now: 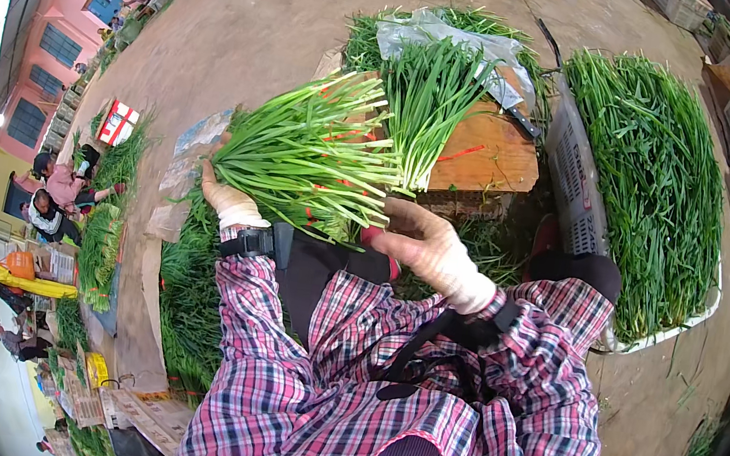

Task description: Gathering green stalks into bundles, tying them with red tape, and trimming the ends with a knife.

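Note:
My left hand (227, 198) supports a large bunch of garlic chives (309, 150) at its leafy side, the thumb showing at the edge. The pale stem ends point right, towards my right hand (432, 244). That hand is cupped beside the lowest stem ends, fingers apart; whether it touches them is hard to tell. Another bunch of chives (431, 104) lies just beyond on a wooden board (494, 152). On the board rests a knife with a black handle (524, 122), its blade partly under clear plastic (427, 34). A red tie (462, 153) lies near the board's front.
At right stands a plastic-lined white crate (661, 336) heaped with chives (644, 183). More chives (190, 301) lie left of my legs beside a cardboard sheet (148, 302). Several people sit or work along the far left, among them one in a pink top (60, 182).

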`<state>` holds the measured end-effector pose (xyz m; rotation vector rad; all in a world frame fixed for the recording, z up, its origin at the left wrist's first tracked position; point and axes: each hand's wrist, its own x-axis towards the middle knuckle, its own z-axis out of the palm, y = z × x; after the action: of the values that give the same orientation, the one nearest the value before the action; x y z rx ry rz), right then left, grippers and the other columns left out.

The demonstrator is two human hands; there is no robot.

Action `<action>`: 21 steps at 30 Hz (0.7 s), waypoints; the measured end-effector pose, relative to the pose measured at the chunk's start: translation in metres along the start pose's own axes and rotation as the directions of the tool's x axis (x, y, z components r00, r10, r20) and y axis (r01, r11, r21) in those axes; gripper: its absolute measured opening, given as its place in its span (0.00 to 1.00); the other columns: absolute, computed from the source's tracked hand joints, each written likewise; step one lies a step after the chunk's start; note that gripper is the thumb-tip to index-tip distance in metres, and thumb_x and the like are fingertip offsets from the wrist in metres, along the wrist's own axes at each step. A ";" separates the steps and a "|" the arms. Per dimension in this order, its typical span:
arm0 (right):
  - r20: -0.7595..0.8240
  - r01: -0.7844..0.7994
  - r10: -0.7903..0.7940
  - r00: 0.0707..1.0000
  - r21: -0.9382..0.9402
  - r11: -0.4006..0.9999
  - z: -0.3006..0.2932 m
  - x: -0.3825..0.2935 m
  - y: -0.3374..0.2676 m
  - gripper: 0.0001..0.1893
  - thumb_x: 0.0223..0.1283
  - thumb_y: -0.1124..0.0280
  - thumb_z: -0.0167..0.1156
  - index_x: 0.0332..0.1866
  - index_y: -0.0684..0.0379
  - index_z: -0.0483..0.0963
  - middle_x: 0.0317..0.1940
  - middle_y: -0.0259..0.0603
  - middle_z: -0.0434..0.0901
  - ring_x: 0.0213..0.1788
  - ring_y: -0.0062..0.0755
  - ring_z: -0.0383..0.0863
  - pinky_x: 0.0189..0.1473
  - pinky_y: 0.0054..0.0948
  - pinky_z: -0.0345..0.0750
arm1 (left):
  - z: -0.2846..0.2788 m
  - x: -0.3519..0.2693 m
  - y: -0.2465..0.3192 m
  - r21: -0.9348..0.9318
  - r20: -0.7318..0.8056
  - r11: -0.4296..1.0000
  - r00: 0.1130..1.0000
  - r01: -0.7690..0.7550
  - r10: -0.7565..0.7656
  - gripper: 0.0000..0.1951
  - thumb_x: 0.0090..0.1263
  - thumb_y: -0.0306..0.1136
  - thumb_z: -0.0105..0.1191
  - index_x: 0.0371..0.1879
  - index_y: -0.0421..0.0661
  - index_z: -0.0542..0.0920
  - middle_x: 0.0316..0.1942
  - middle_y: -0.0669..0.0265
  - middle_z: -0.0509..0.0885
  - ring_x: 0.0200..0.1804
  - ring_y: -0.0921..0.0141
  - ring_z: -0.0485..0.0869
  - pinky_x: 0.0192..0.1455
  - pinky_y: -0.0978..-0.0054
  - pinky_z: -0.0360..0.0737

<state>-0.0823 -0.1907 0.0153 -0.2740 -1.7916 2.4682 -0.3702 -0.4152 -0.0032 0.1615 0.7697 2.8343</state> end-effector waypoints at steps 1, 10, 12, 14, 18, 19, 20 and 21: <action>-0.011 0.002 -0.002 1.000 0.041 0.999 0.005 0.008 0.006 0.31 0.56 0.65 0.68 0.63 0.67 0.69 0.53 0.43 0.79 0.53 0.26 0.78 0.58 0.24 0.73 | 0.008 -0.002 -0.004 -0.023 0.005 0.999 0.999 0.040 -0.039 0.20 0.68 0.45 0.48 0.51 0.47 0.81 0.60 0.60 0.79 0.63 0.55 0.74 0.67 0.45 0.66; -0.048 0.407 -0.531 0.846 -0.584 0.702 0.030 0.020 0.017 0.10 0.54 0.68 0.66 0.39 0.60 0.80 0.26 0.44 0.80 0.31 0.39 0.80 0.38 0.32 0.77 | 0.007 -0.017 -0.013 0.010 0.084 0.999 0.996 0.042 -0.043 0.21 0.72 0.48 0.41 0.51 0.49 0.81 0.55 0.61 0.81 0.59 0.57 0.77 0.66 0.47 0.69; 0.064 0.388 -0.446 0.893 -0.613 0.688 0.040 0.008 0.007 0.08 0.52 0.67 0.65 0.34 0.60 0.79 0.25 0.46 0.78 0.32 0.46 0.80 0.37 0.37 0.76 | -0.007 -0.014 -0.002 0.014 0.224 0.990 0.964 0.141 -0.140 0.21 0.73 0.48 0.44 0.56 0.50 0.78 0.58 0.59 0.79 0.61 0.56 0.75 0.67 0.48 0.68; 0.107 0.424 -0.442 0.891 -0.548 0.721 0.044 0.003 0.018 0.10 0.54 0.64 0.65 0.33 0.60 0.78 0.25 0.47 0.78 0.32 0.48 0.80 0.37 0.40 0.76 | -0.025 -0.001 0.008 0.087 0.450 0.987 0.879 0.136 -0.160 0.20 0.75 0.45 0.43 0.60 0.50 0.75 0.62 0.63 0.76 0.61 0.58 0.74 0.67 0.54 0.69; 0.288 0.468 -0.371 0.883 -0.473 0.747 0.026 -0.005 0.013 0.11 0.57 0.63 0.62 0.33 0.61 0.78 0.25 0.47 0.79 0.32 0.49 0.80 0.36 0.40 0.76 | -0.009 0.001 -0.016 -0.512 0.609 0.551 0.731 0.658 -0.307 0.17 0.75 0.42 0.41 0.55 0.49 0.75 0.50 0.60 0.79 0.54 0.57 0.77 0.61 0.48 0.71; 0.399 0.442 -0.241 0.885 -0.555 0.704 0.017 -0.009 0.004 0.12 0.59 0.62 0.62 0.34 0.62 0.78 0.26 0.47 0.80 0.33 0.48 0.80 0.38 0.39 0.76 | 0.003 -0.005 -0.020 -0.424 0.687 0.581 0.665 0.694 -0.292 0.16 0.75 0.40 0.41 0.54 0.49 0.76 0.50 0.61 0.79 0.54 0.58 0.77 0.61 0.50 0.71; 0.454 0.418 -0.211 0.866 -0.423 0.804 0.011 -0.018 0.010 0.12 0.59 0.62 0.62 0.35 0.61 0.79 0.27 0.47 0.81 0.34 0.47 0.81 0.38 0.38 0.77 | -0.002 -0.002 -0.017 -0.426 0.687 0.582 0.666 0.693 -0.291 0.16 0.75 0.40 0.41 0.54 0.49 0.76 0.50 0.61 0.79 0.54 0.58 0.77 0.61 0.50 0.71; 0.512 0.377 -0.193 0.837 -0.284 0.881 0.003 -0.027 0.015 0.12 0.59 0.61 0.62 0.36 0.61 0.79 0.28 0.46 0.81 0.35 0.46 0.82 0.39 0.37 0.77 | -0.012 0.005 -0.010 -0.344 0.564 0.749 0.762 0.566 -0.318 0.16 0.75 0.41 0.42 0.54 0.49 0.77 0.51 0.62 0.80 0.55 0.58 0.77 0.62 0.51 0.71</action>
<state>-0.0554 -0.2032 0.0049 0.6031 -2.2781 2.0746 -0.3751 -0.4116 -0.0187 0.4868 -0.0544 2.2616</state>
